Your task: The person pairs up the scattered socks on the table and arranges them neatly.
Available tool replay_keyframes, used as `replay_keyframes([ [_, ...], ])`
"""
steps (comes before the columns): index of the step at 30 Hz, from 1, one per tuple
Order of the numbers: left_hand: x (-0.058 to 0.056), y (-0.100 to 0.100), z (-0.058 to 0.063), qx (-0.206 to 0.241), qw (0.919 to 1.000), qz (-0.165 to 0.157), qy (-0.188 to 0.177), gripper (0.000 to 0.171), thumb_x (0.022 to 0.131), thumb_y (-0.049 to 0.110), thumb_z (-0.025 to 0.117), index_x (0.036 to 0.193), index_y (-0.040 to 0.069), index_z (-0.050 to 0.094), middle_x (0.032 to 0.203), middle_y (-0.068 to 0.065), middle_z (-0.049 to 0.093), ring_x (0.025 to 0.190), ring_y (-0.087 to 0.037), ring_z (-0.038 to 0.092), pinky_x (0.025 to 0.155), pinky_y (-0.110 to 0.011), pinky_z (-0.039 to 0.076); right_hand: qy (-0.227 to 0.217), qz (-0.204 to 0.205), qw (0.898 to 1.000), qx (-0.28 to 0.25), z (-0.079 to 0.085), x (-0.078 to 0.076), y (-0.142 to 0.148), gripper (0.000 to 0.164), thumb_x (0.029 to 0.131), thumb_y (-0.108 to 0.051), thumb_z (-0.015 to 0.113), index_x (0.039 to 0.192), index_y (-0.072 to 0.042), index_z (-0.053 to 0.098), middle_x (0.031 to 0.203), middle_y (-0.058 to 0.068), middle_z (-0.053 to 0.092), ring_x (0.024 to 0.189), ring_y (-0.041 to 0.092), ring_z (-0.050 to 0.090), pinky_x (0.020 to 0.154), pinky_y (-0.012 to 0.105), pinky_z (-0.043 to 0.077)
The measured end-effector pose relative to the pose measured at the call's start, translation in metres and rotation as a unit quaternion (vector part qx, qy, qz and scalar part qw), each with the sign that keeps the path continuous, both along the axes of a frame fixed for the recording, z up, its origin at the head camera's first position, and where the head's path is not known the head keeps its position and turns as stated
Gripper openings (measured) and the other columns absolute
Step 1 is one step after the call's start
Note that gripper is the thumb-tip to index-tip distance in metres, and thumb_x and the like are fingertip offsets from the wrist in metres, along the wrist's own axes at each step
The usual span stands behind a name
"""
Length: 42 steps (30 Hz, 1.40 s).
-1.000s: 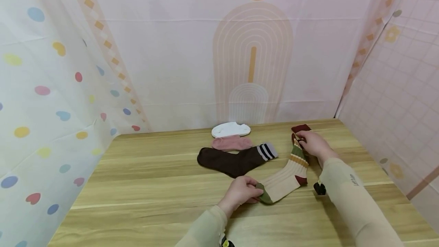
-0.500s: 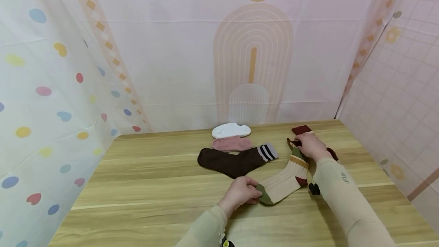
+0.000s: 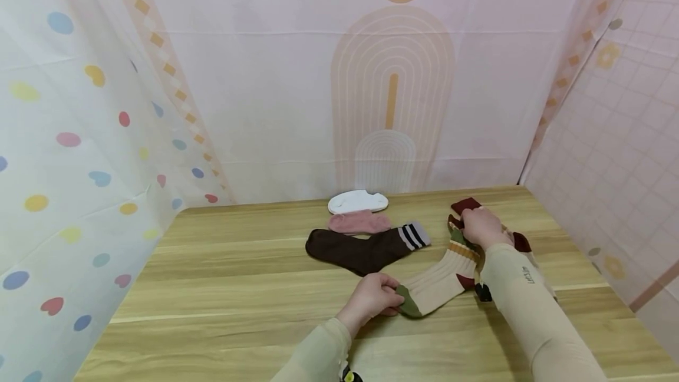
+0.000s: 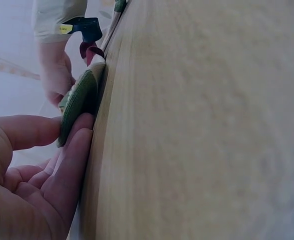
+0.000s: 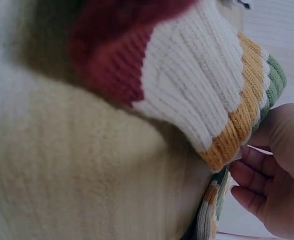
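Observation:
In the head view a cream ribbed sock [image 3: 440, 285] lies with a green toe, maroon heel and orange-green striped cuff. My left hand [image 3: 371, 296] pinches its green toe between thumb and fingers, as the left wrist view shows at the toe [image 4: 81, 97]. A matching sock with a maroon heel [image 3: 522, 243] lies to its right, partly hidden under my right arm. My right hand [image 3: 483, 227] grips this second sock by its striped cuff part, beside the first sock's cuff. In the right wrist view the second sock [image 5: 192, 75] is close, and my right thumb goes behind its green band.
Left of the cream socks lies a dark brown sock [image 3: 366, 251] with a grey striped cuff. Behind it are a pink low sock [image 3: 359, 221] and a white low sock [image 3: 358, 201]. The wooden table [image 3: 228, 299] ends at hanging printed cloths on three sides.
My right hand has shifted slightly down and left, and the second sock's heel has come into view beside my wrist. My left hand has stayed at the green toe.

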<state>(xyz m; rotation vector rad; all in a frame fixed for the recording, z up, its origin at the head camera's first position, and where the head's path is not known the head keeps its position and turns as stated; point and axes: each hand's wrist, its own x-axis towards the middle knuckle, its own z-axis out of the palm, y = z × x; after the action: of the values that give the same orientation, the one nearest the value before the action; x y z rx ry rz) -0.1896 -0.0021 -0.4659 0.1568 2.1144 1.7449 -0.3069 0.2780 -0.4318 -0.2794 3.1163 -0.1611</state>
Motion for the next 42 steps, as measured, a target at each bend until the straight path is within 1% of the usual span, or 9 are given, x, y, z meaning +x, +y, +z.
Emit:
replay_keyframes([
  [4,0.001,0.0,0.001,-0.007,0.9999,0.0,0.009,0.025,0.079,-0.006,0.065,0.103,-0.008,0.06,0.075,-0.008,0.062,0.065,-0.021,0.063,0.057,-0.034,0.055,-0.006,-0.015,1.0,-0.008,-0.001,0.001,0.001,0.013,0.086,-0.011,0.062,0.089,0.001,0.061,0.087,0.02,0.061,0.086,0.042,0.055,0.072,0.053,0.045],
  [9,0.002,-0.002,0.004,-0.01,0.9996,0.0,0.025,0.022,0.077,-0.007,0.066,0.099,-0.007,0.062,0.074,-0.008,0.061,0.063,-0.019,0.062,0.055,-0.032,0.054,0.005,-0.032,0.999,-0.023,-0.004,0.005,0.002,0.017,0.087,-0.014,0.061,0.095,0.001,0.063,0.1,0.025,0.059,0.096,0.045,0.05,0.078,0.058,0.041],
  [12,0.002,-0.006,0.006,-0.016,0.9987,0.005,0.049,0.02,0.077,-0.007,0.065,0.096,-0.007,0.062,0.074,-0.007,0.06,0.063,-0.019,0.062,0.054,-0.032,0.054,0.024,-0.029,0.999,-0.033,-0.006,0.008,0.005,0.016,0.088,-0.016,0.062,0.094,-0.002,0.064,0.105,0.023,0.058,0.096,0.042,0.051,0.077,0.054,0.042],
  [20,-0.005,-0.026,0.002,-0.069,0.9898,0.029,0.121,0.015,0.081,-0.002,0.063,0.095,-0.005,0.064,0.078,-0.006,0.059,0.066,-0.015,0.058,0.055,-0.028,0.052,0.0,-0.043,0.992,-0.119,-0.005,0.02,0.011,0.021,0.091,-0.02,0.058,0.106,-0.006,0.063,0.096,0.015,0.063,0.073,0.026,0.055,0.062,0.041,0.042],
  [24,-0.008,-0.036,0.003,-0.055,0.9897,0.044,0.125,0.013,0.083,-0.004,0.061,0.095,-0.006,0.064,0.078,-0.007,0.057,0.066,-0.015,0.058,0.055,-0.029,0.053,0.013,-0.017,0.989,-0.147,-0.001,0.026,0.011,0.018,0.09,-0.017,0.059,0.102,-0.004,0.062,0.088,0.012,0.063,0.072,0.024,0.055,0.063,0.041,0.043],
  [31,-0.015,-0.057,0.011,-0.075,0.9847,0.047,0.15,0.012,0.083,-0.003,0.061,0.094,-0.005,0.065,0.078,-0.007,0.06,0.067,-0.016,0.059,0.056,-0.029,0.053,0.034,0.012,0.981,-0.191,0.005,0.035,0.01,0.026,0.091,-0.019,0.058,0.107,0.002,0.061,0.102,0.022,0.062,0.092,0.039,0.057,0.079,0.052,0.044],
  [37,-0.019,-0.083,0.022,-0.087,0.9775,0.041,0.188,0.013,0.084,-0.003,0.061,0.096,-0.005,0.065,0.081,-0.008,0.062,0.07,-0.014,0.057,0.058,-0.032,0.053,0.019,0.036,0.976,-0.212,0.013,0.045,0.008,0.019,0.091,-0.023,0.06,0.085,-0.005,0.055,0.08,0.01,0.057,0.071,0.023,0.05,0.064,0.038,0.04],
  [39,-0.021,-0.091,0.026,-0.086,0.9748,0.042,0.201,0.013,0.083,-0.005,0.061,0.096,-0.005,0.065,0.082,-0.009,0.063,0.07,-0.015,0.057,0.059,-0.034,0.053,0.005,0.048,0.975,-0.216,0.016,0.049,0.006,0.019,0.091,-0.025,0.06,0.085,-0.008,0.053,0.082,0.008,0.056,0.072,0.021,0.049,0.064,0.036,0.039],
  [42,-0.023,-0.104,0.032,-0.087,0.972,0.047,0.213,0.013,0.083,-0.006,0.061,0.096,-0.005,0.065,0.083,-0.01,0.063,0.07,-0.016,0.057,0.059,-0.033,0.052,0.001,0.072,0.973,-0.221,0.018,0.055,0.004,0.021,0.09,-0.027,0.061,0.094,-0.006,0.058,0.099,0.012,0.061,0.086,0.026,0.057,0.071,0.042,0.046],
])
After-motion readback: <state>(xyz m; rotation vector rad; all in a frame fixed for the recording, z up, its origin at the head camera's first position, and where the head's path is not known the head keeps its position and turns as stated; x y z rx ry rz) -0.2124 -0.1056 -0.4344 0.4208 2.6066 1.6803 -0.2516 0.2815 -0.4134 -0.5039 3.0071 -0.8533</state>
